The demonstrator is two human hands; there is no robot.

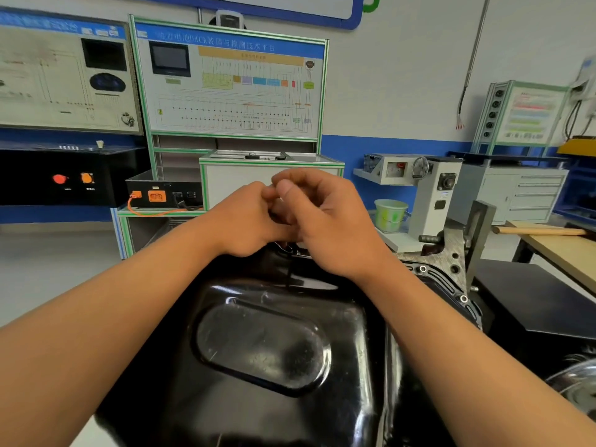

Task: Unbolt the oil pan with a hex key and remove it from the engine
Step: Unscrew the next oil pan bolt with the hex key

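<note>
The glossy black oil pan fills the lower middle of the view, bottom side up, with an oval pressed recess. Above its far edge my left hand and my right hand are pressed together, fingers curled around each other. They grip the hex key, which is mostly hidden. Only a thin dark shaft shows below them, dropping to the pan's far flange. Two bolts sit in the pan's right flange.
A grey metal engine stand bracket rises to the right of the pan. Behind it are a green bucket and a wooden bench with a wooden handle on it. Training panels stand at the back.
</note>
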